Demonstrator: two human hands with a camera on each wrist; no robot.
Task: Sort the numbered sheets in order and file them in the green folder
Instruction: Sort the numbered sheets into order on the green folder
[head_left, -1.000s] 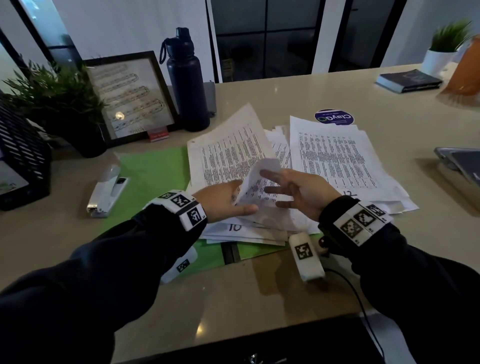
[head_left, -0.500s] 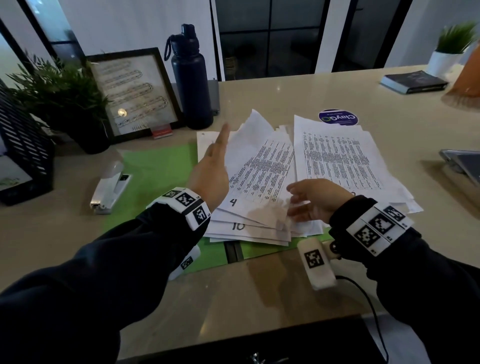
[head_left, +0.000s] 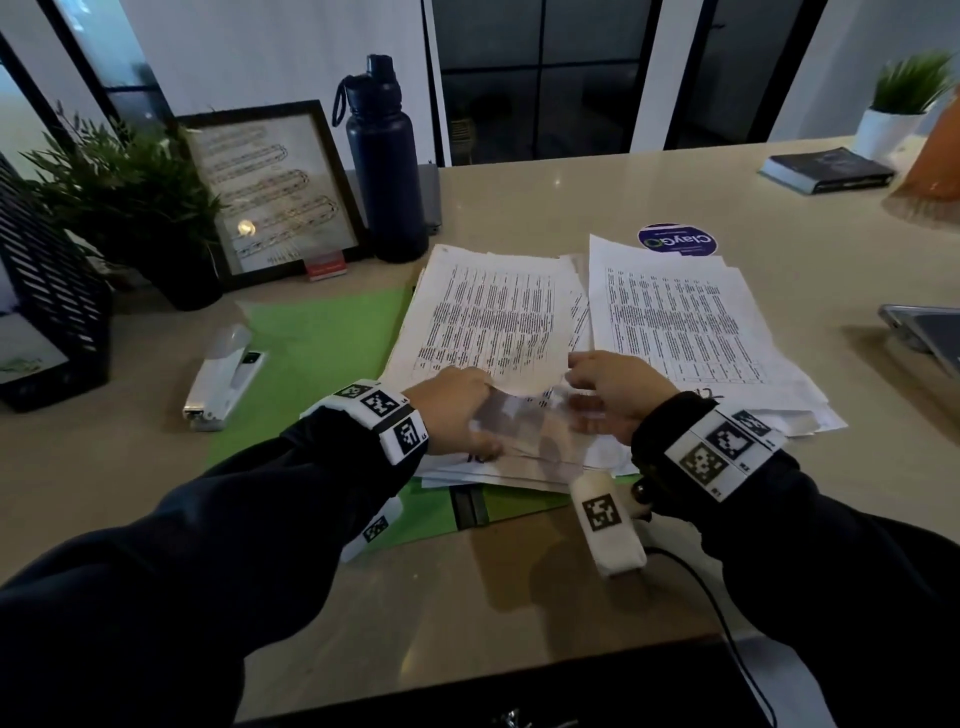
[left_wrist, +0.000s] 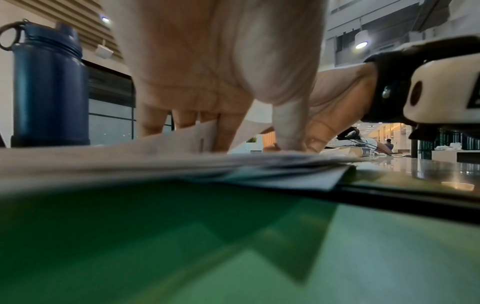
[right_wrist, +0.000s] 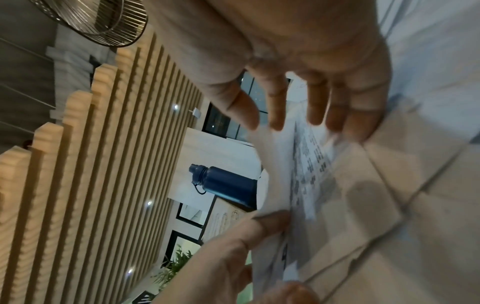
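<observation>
Two piles of printed sheets lie on the beige table (head_left: 597, 197). The left pile (head_left: 493, 322) rests on the open green folder (head_left: 322, 338), overlapping its right half; the right pile (head_left: 685, 332) sits just beside it on the bare table, fanned loosely at its near edge. Folder lies flat, spine strip visible at the near edge under the sheets.

Left hand (head_left: 452, 410): at the near edge of the left pile, fingers curled, holding a lifted sheet (head_left: 524, 415) whose near part is blurred. From the left wrist view the thumb presses down on the pile and the fingers go behind a raised edge of paper. Reads as a pinch on the sheet.

Right hand (head_left: 613, 389): at the same near edge, just beside the left hand, fingers bent toward the lifted sheet. In the right wrist view the fingers (right_wrist: 319, 102) are spread and fairly straight, tips at the paper edge. Cannot tell whether it grips or only touches.

A handwritten number shows on a lower sheet near the left hand, partly covered; not readable.

Surroundings: white stapler (head_left: 223, 376) at the folder's left edge; dark blue bottle (head_left: 384, 171) and framed picture (head_left: 275, 192) behind the folder; plant (head_left: 119, 187) to the left; round sticker (head_left: 677, 240) beyond the right pile; book (head_left: 826, 169) far right.
</observation>
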